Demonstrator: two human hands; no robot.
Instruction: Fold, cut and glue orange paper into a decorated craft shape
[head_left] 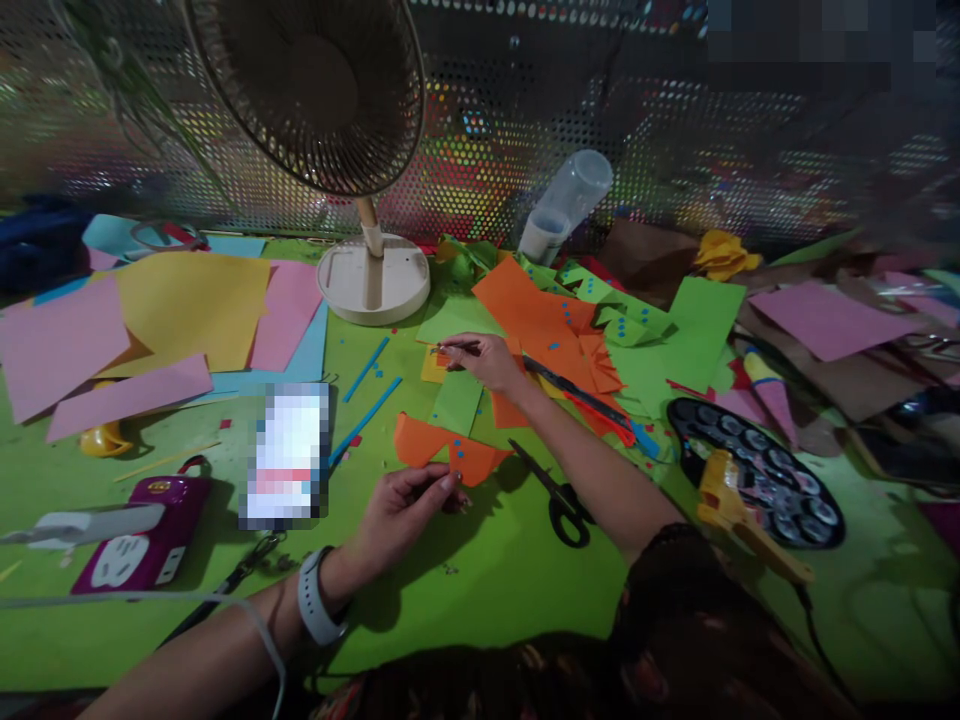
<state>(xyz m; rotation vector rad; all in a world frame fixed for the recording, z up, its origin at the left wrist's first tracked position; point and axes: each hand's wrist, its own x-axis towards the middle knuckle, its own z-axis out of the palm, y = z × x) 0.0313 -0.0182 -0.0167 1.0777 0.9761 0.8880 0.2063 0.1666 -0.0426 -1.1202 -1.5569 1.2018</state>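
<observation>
My left hand (411, 515), with a pale watch on its wrist, is closed in a pinch at the lower edge of an orange paper cutout (420, 441). Blue dots run down the middle of this cutout. Farther off, my right hand (489, 362) grips a slim dark tool (461, 346), perhaps tweezers, its tip pointing left. That tip is over a small yellow and orange paper piece (433, 366). A green paper piece (459, 402) lies between the two hands. Black scissors (556, 495) rest below my right forearm.
A fan (373, 285) stands at the back. Left are coloured paper sheets (199, 305), a phone (289, 455) and a purple box-like device (146, 530). Orange paper (536, 325), a clear bottle (570, 200), a black palette (806, 500) and a yellow glue gun (724, 490) lie right.
</observation>
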